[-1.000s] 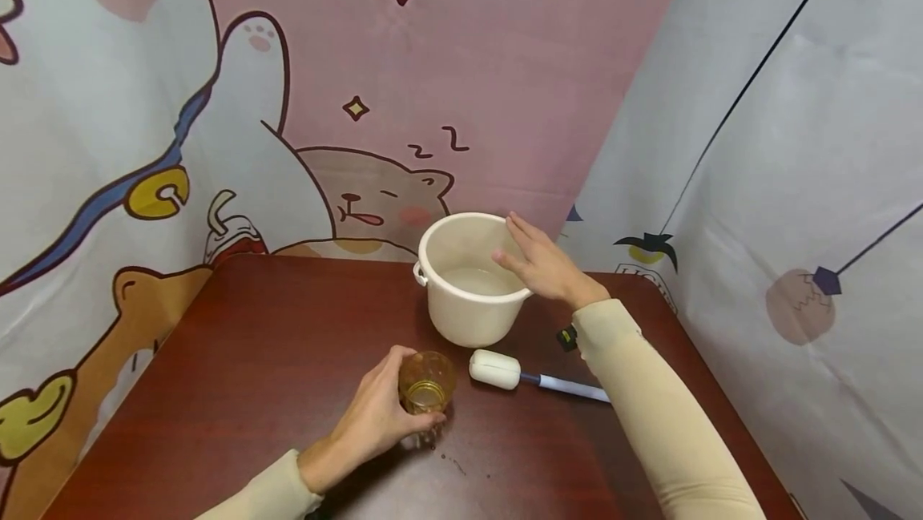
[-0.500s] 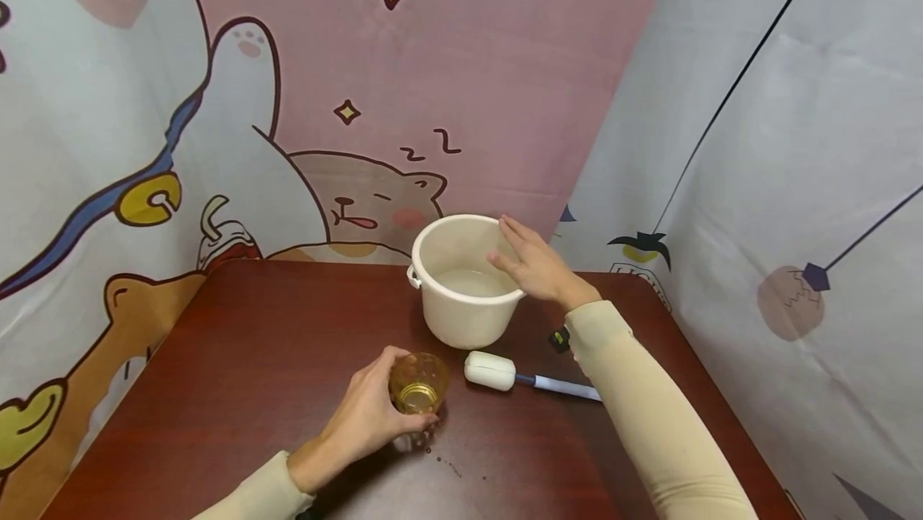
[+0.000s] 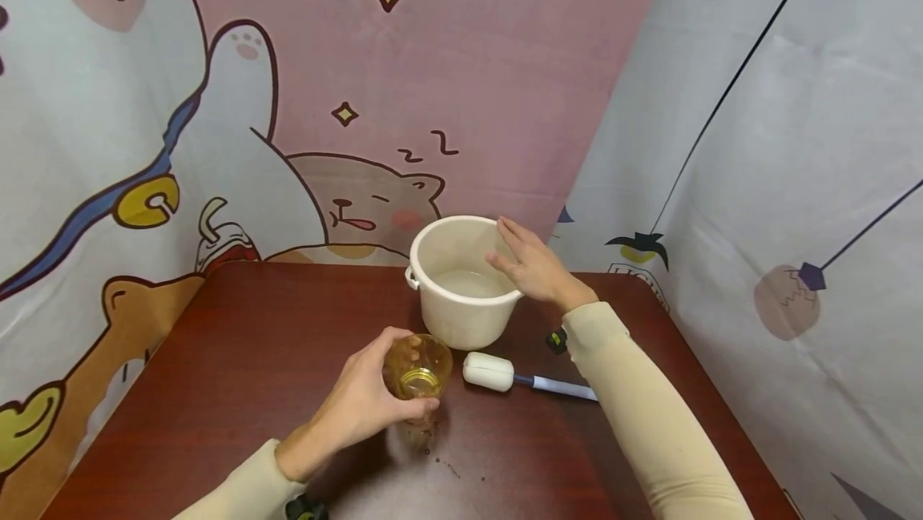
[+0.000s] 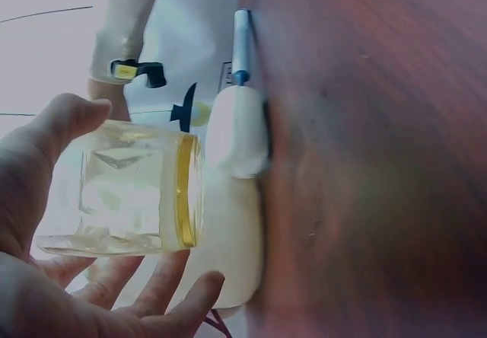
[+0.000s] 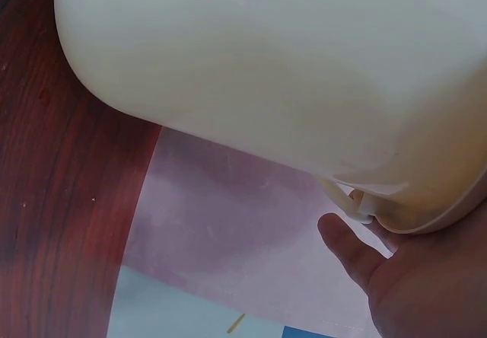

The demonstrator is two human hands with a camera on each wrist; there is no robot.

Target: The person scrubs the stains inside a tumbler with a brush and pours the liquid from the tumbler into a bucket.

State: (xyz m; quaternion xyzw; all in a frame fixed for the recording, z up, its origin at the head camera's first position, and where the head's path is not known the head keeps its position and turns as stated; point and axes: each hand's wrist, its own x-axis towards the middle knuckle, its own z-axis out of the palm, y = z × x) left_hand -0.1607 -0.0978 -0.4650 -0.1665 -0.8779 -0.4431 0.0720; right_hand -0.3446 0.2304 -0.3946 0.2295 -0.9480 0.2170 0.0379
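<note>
Left of my left grip [image 3: 360,392] and the cup [image 3: 429,356] it holds, the desk [image 3: 267,344] gives me wide room to pass, and there is a gap beneath the cup. Ahead, the bucket [image 3: 461,324] stands in the way, the backdrop [image 3: 534,63] close behind. To the cup's right, the brush [image 3: 489,372] lies in front of the bucket. My right grip [image 3: 537,265] covers the bucket's right rim; my right sleeve [image 3: 642,392] bars that side

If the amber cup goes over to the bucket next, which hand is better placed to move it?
Probably the left hand: it grips the amber cup clear of the table, while the right hand is over at the bucket, away from the cup.
</note>
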